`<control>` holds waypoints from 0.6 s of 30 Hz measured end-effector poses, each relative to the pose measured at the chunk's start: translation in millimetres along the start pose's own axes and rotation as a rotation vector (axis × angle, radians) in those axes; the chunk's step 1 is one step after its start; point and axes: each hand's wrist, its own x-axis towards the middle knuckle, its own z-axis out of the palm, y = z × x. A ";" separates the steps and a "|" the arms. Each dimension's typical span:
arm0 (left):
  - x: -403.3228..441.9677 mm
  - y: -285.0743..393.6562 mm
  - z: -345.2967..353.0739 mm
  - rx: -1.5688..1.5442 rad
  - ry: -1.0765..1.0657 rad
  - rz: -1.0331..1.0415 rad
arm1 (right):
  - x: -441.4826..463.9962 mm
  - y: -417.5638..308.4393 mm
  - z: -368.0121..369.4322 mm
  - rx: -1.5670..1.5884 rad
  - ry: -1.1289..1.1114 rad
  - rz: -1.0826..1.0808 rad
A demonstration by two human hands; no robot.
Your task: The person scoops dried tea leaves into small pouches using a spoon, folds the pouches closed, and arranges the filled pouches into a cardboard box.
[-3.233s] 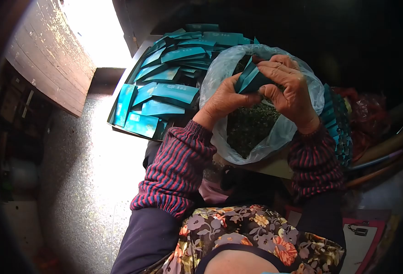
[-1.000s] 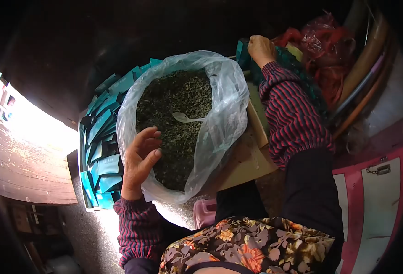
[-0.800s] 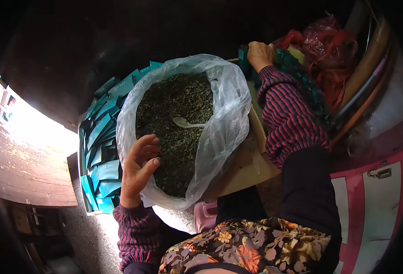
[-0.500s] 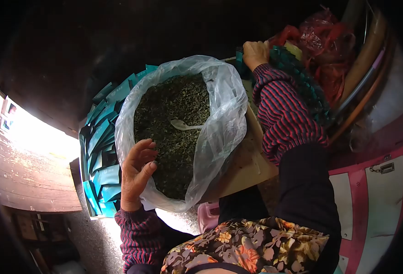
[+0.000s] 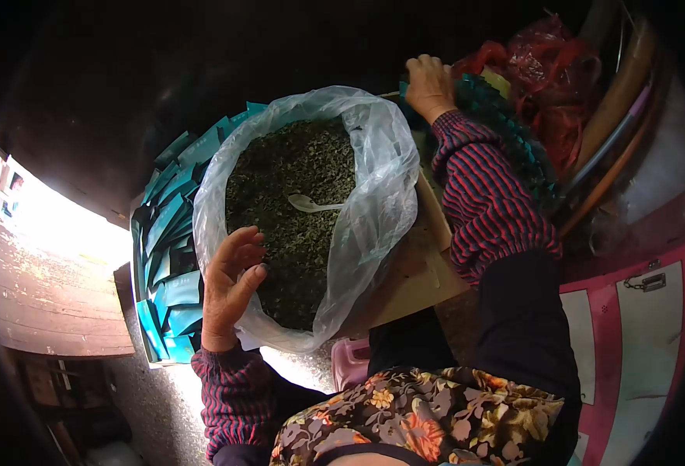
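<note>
A clear plastic bag (image 5: 385,171) stands open, full of dried, crumbled green leaves (image 5: 288,163). On the leaves lies a white plastic spoon (image 5: 305,203). My left hand (image 5: 230,283) is at the bag's near left rim, its curved fingers apart from the thumb and nothing in them. Away to the right, my right hand (image 5: 430,87) reaches to the far end of a pile of dark teal packets (image 5: 486,113). Its fingers are bent down, and their tips are hidden, so whatever they grip does not show.
Many teal packets (image 5: 173,221) stand packed in a box left of the bag. Cardboard (image 5: 416,283) lies under the bag's right side. Red plastic bags (image 5: 560,70) are heaped at the back right, beside curved pipes (image 5: 622,101). A pink-framed cabinet (image 5: 610,342) stands at the right.
My right hand has shifted slightly up and away, its fingers looking less tightly closed. The left hand keeps its pose at the bag's rim. The whole view has tilted a little.
</note>
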 end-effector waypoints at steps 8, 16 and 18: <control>-4.1 -0.9 -1.1 0.018 0.006 -0.018 | -16.6 -17.1 37.1 1.036 -0.396 0.166; -1.5 -4.0 -1.1 0.003 0.013 -0.040 | -30.9 8.7 55.7 1.041 -0.565 0.197; -0.8 -4.3 -0.3 0.034 0.015 -0.032 | -33.2 16.8 56.5 1.021 -0.583 0.181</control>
